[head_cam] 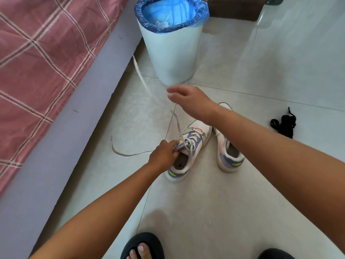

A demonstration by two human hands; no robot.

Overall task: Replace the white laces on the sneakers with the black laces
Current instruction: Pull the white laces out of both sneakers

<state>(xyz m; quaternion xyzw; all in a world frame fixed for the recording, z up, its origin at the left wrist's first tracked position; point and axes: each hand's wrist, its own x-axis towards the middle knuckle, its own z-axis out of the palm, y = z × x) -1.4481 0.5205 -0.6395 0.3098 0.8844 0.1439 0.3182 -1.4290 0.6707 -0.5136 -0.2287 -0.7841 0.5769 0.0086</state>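
At six o'clock a toe in a dark slipper [142, 246] stood on the tile floor [186, 212]. Beyond it the left hand [164, 156] pinched the tongue of the left sneaker [186, 156], fingers curled on it, holding the shoe down. The white lace [178, 126] was still threaded through most eyelets; one end ran up toward twelve o'clock to the right hand [186, 99], the other trailed across the floor toward nine. The right hand was raised above the shoe, blurred, fingers loosely spread; I could not tell whether it still gripped the lace. The lace's long axis ran from the eyelets toward eleven or twelve o'clock, so the next pull looked likely to go up and away, by the right hand. The right sneaker [228, 156] sat just beside, at three o'clock. The black laces [283, 124] lay bunched farther toward two o'clock, nearer the right arm. Farthest, a bin [172, 53] stood at twelve, a bed [46, 53] at ten.
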